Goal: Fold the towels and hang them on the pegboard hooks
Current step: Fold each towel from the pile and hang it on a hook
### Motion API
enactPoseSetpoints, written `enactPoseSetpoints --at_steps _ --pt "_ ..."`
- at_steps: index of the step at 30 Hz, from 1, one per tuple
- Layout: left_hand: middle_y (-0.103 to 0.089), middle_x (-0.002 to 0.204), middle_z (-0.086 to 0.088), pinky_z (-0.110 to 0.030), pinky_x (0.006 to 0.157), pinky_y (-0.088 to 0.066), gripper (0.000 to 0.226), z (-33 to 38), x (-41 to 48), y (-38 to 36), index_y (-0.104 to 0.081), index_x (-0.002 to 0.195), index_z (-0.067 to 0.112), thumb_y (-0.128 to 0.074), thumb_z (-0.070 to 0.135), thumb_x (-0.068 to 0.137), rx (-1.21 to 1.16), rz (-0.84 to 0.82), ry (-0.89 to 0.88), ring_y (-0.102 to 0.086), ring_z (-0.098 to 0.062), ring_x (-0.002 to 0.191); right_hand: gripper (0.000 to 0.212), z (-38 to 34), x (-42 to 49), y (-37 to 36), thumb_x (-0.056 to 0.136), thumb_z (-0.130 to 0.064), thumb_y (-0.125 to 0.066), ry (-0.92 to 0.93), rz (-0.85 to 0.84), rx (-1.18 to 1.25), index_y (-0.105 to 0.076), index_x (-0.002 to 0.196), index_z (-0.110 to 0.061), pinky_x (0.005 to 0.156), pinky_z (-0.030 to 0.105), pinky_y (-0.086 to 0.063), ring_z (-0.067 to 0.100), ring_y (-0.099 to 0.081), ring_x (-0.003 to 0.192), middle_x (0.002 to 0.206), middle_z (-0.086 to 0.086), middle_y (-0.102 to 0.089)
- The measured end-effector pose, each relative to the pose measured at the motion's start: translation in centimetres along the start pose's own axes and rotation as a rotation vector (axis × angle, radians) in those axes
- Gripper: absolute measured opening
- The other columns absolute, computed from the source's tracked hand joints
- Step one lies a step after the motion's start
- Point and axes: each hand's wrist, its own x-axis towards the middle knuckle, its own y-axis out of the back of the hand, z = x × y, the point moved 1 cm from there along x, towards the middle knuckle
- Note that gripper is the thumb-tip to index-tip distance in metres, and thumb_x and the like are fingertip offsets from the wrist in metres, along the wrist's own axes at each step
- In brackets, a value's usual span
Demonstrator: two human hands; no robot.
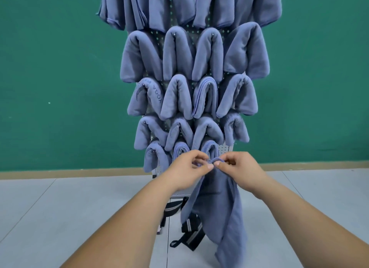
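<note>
A blue-grey towel (223,214) hangs down in loose folds in front of the lower part of the pegboard (224,149). My left hand (187,171) and my right hand (242,168) pinch its bunched top edge side by side, thumbs almost touching. Several folded blue-grey towels (180,54) hang over hooks in rows on the pegboard, covering most of it. One of them, at the left of the third row, bears the word YOGA (156,93). A bare patch of the board shows at the lower right, just behind my right hand.
The pegboard stands on a pale grey floor (69,212) before a green wall (50,78) with a tan skirting strip. A black bag with striped straps (190,230) lies at the foot of the board, partly behind the hanging towel.
</note>
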Motion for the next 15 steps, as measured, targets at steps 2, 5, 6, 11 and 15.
enactPoseSetpoints --at_steps 2,5,6,11,15 --pt "-0.077 0.098 0.006 -0.034 0.093 -0.058 0.019 0.6 0.5 -0.5 -0.073 0.108 0.029 -0.078 0.038 0.092 -0.013 -0.011 -0.055 -0.071 -0.015 0.095 0.017 -0.2 0.0 -0.4 0.095 -0.031 -0.075 0.039 -0.032 -0.12 -0.076 0.079 -0.024 0.051 0.017 -0.029 0.005 -0.036 0.05 0.051 -0.016 -0.047" --pt "-0.078 0.086 0.006 -0.041 0.087 -0.059 0.003 0.6 1.4 -1.1 -0.075 0.092 0.03 -0.075 0.032 0.095 0.086 0.012 -0.094 -0.072 -0.018 0.087 0.02 0.4 0.3 -0.4 0.094 -0.032 -0.076 0.025 -0.066 -0.2 -0.074 0.08 -0.018 0.047 0.015 -0.03 0.006 -0.037 0.045 0.044 -0.018 -0.043" --pt "-0.077 0.082 0.007 -0.041 0.085 -0.059 0.006 0.6 1.7 -1.2 -0.074 0.088 0.03 -0.075 0.032 0.095 0.122 0.026 -0.087 -0.072 -0.016 0.083 0.019 0.8 0.5 -0.3 0.093 -0.032 -0.077 0.008 -0.068 -0.212 -0.075 0.081 -0.018 0.048 0.014 -0.031 0.005 -0.04 0.045 0.045 -0.018 -0.046" --pt "-0.074 0.08 0.003 -0.033 0.078 -0.057 0.01 -0.2 3.1 -1.3 -0.073 0.085 0.028 -0.075 0.03 0.095 0.157 0.083 -0.064 -0.067 -0.012 0.075 0.017 3.6 1.6 1.0 0.09 -0.038 -0.079 -0.107 -0.089 -0.229 -0.073 0.081 -0.025 0.06 0.028 -0.042 0.01 -0.049 0.058 0.067 -0.004 -0.067" --pt "-0.068 0.072 0.007 -0.035 0.073 -0.055 0.005 -0.9 3.6 -1.4 -0.073 0.09 0.032 -0.074 0.031 0.095 0.179 0.061 -0.055 -0.06 -0.011 0.066 0.015 4.3 1.9 1.7 0.093 -0.036 -0.076 -0.101 -0.101 -0.204 -0.07 0.081 -0.027 0.063 0.032 -0.042 0.014 -0.049 0.06 0.072 0.008 -0.067"
